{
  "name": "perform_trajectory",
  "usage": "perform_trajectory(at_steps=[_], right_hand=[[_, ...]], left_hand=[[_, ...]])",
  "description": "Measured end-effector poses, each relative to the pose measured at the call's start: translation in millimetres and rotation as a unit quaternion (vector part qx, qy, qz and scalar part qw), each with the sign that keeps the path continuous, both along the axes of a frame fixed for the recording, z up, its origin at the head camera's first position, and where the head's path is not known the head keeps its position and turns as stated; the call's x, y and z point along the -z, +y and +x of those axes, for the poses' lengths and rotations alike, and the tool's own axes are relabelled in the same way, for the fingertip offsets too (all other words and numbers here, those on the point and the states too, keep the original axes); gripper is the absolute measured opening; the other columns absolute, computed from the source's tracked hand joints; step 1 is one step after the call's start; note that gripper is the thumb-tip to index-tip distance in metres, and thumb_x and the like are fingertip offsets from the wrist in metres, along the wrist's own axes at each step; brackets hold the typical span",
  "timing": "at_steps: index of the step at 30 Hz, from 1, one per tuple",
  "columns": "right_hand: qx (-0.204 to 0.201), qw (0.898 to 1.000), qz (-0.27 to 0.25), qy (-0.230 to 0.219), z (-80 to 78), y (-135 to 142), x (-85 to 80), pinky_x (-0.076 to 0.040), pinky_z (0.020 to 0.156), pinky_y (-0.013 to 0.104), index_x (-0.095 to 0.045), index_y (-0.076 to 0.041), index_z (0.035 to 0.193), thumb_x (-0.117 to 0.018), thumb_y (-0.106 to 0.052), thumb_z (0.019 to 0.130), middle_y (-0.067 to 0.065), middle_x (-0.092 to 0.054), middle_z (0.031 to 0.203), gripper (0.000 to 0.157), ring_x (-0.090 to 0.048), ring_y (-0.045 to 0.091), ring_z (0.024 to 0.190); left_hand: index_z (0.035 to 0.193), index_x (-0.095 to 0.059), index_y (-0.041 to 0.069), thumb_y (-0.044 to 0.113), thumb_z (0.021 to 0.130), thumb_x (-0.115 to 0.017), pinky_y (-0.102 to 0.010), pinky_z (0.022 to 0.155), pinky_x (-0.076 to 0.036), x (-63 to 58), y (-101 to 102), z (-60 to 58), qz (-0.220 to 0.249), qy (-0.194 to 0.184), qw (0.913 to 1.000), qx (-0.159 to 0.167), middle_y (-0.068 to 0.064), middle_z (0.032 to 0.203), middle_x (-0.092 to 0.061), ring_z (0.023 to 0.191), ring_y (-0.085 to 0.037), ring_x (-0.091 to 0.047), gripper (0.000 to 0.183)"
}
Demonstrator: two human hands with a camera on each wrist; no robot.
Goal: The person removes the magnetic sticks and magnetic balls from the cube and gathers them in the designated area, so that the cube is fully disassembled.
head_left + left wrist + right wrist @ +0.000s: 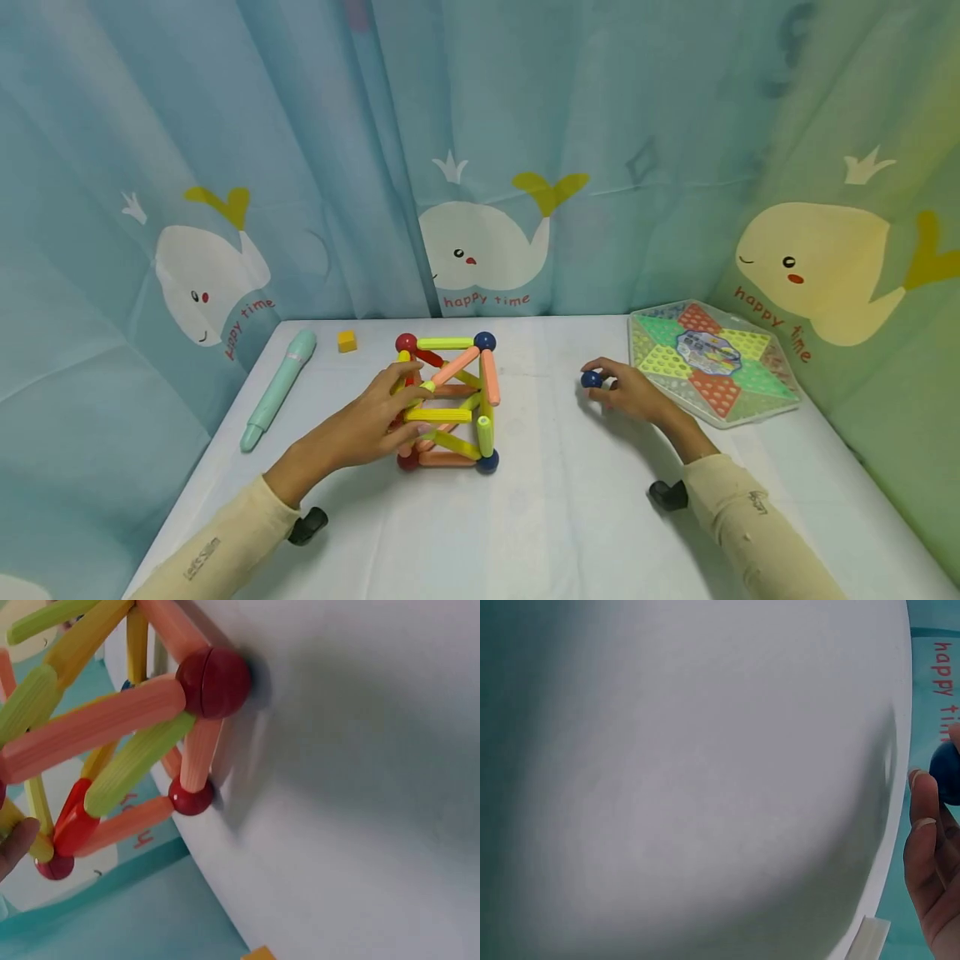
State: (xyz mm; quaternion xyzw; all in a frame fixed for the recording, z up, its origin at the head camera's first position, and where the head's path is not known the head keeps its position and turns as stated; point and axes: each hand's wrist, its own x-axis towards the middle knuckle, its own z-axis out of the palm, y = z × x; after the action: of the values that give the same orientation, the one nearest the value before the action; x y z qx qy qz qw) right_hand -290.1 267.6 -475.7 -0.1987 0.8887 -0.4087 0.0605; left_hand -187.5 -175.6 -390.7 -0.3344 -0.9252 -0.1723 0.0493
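Observation:
A frame of magnetic building sticks (pixel 439 415) in yellow, green, orange and red, joined by balls, stands on the white table. Its left side has red balls (pixel 217 682), its right side dark blue ones (pixel 487 461). My left hand (pixel 375 421) reaches over the frame's left side, fingers and thumb spread around its upper sticks and holding it. In the left wrist view only a fingertip shows at a yellow stick. To the right, apart from the frame, my right hand (pixel 633 393) pinches a dark blue ball (pixel 592 379) between thumb and fingers, above the table.
A mint-green, rod-shaped object (pixel 277 393) lies along the left edge, with a small yellow cube (pixel 347 341) near it. A hexagonal Chinese checkers board (pixel 660 325) lies at the back right. Curtains with whale prints (pixel 480 250) surround the table's back and sides.

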Motion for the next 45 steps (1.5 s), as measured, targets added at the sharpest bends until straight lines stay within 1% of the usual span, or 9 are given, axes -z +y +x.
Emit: perform_trajectory(at_steps=[6, 10, 13, 16, 18, 25, 29, 38, 45], right_hand=[[0.006, 1.000, 0.007, -0.005, 3.7, 1.5, -1.5, -0.049, 0.056, 0.026, -0.058, 0.000, 0.130, -0.070, -0.008, 0.092, 0.027, -0.064, 0.110, 0.040, -0.064, 0.020, 0.064], [0.003, 1.000, 0.003, -0.001, 5.2, 4.3, -2.3, -0.050, 0.056, 0.026, -0.057, 0.001, 0.130, -0.070, -0.008, 0.093, 0.028, -0.064, 0.110, 0.040, -0.063, 0.019, 0.064], [0.000, 1.000, -0.004, 0.006, 5.9, 5.0, -1.5, -0.049, 0.055, 0.026, -0.058, 0.002, 0.129, -0.069, -0.008, 0.093, 0.026, -0.064, 0.106, 0.039, -0.063, 0.018, 0.063], [0.000, 1.000, -0.004, 0.012, 6.2, 3.9, -0.8, -0.048, 0.054, 0.026, -0.058, 0.002, 0.128, -0.068, -0.008, 0.093, 0.023, -0.064, 0.103, 0.038, -0.062, 0.019, 0.061], [0.001, 1.000, 0.001, 0.012, 5.7, 2.6, -0.5, -0.048, 0.053, 0.026, -0.058, 0.001, 0.129, -0.068, -0.008, 0.093, 0.022, -0.064, 0.102, 0.037, -0.062, 0.019, 0.061], [0.007, 1.000, 0.017, 0.008, 1.2, -1.5, -2.8, -0.048, 0.053, 0.028, -0.060, -0.001, 0.128, -0.069, -0.016, 0.095, 0.015, -0.066, 0.093, 0.037, -0.061, 0.020, 0.061], [0.011, 0.999, 0.033, 0.026, -1.8, -2.2, -3.9, -0.048, 0.055, 0.027, -0.061, -0.001, 0.126, -0.069, -0.017, 0.095, 0.010, -0.067, 0.085, 0.035, -0.058, 0.016, 0.064], [0.032, 0.996, 0.081, 0.013, -12.0, -3.7, -2.4, -0.044, 0.064, 0.031, -0.064, -0.004, 0.119, -0.070, -0.023, 0.094, 0.008, -0.067, 0.084, 0.032, -0.055, 0.017, 0.072], [0.018, 0.993, 0.119, 0.021, -21.9, -19.4, -1.2, -0.043, 0.065, 0.032, -0.068, -0.007, 0.114, -0.071, -0.030, 0.093, 0.004, -0.067, 0.080, 0.031, -0.055, 0.016, 0.071]], left_hand=[[0.139, -0.057, 0.019, 0.040, 0.092, -0.073, -0.044, 0.096, -0.055, -4.4, -11.7, 1.8, 0.000, 0.019, 0.9995, -0.023, -0.013, 0.155, -0.034, 0.133, -0.031, -0.045, 0.055], [0.142, -0.055, 0.024, 0.047, 0.091, -0.072, -0.040, 0.087, -0.058, -5.7, -16.5, -0.7, -0.017, 0.029, 0.9989, -0.033, -0.012, 0.154, -0.036, 0.118, -0.025, -0.056, 0.059], [0.144, -0.052, 0.025, 0.049, 0.091, -0.070, -0.037, 0.079, -0.059, -5.9, -17.0, -2.1, -0.025, 0.004, 0.9990, -0.038, -0.011, 0.153, -0.037, 0.099, -0.021, -0.062, 0.061], [0.146, -0.049, 0.025, 0.051, 0.092, -0.068, -0.038, 0.081, -0.059, -4.1, -16.6, -3.6, -0.022, -0.034, 0.9983, -0.042, -0.009, 0.154, -0.037, 0.092, -0.019, -0.065, 0.063], [0.148, -0.048, 0.024, 0.050, 0.094, -0.066, -0.042, 0.085, -0.059, -1.9, -16.4, -4.9, -0.010, -0.055, 0.9977, -0.038, -0.008, 0.154, -0.037, 0.096, -0.021, -0.066, 0.063], [0.146, -0.049, 0.023, 0.043, 0.097, -0.065, -0.045, 0.100, -0.053, 5.0, -16.6, -8.0, 0.025, -0.078, 0.9967, 0.001, -0.002, 0.147, -0.047, 0.127, -0.025, -0.056, 0.056], [0.145, -0.052, 0.024, 0.039, 0.098, -0.064, -0.044, 0.101, -0.052, 6.0, -16.8, -8.0, 0.027, -0.086, 0.9958, 0.014, 0.001, 0.143, -0.050, 0.127, -0.022, -0.055, 0.050], [0.141, -0.057, 0.021, 0.036, 0.100, -0.061, -0.046, 0.101, -0.052, 2.2, -16.1, -6.3, 0.016, -0.074, 0.9964, 0.037, -0.004, 0.141, -0.053, 0.123, -0.024, -0.058, 0.044], [0.141, -0.057, 0.020, 0.037, 0.101, -0.060, -0.047, 0.101, -0.052, 2.4, -14.7, -8.1, 0.013, -0.075, 0.9964, 0.038, -0.004, 0.140, -0.053, 0.123, -0.025, -0.058, 0.044]])
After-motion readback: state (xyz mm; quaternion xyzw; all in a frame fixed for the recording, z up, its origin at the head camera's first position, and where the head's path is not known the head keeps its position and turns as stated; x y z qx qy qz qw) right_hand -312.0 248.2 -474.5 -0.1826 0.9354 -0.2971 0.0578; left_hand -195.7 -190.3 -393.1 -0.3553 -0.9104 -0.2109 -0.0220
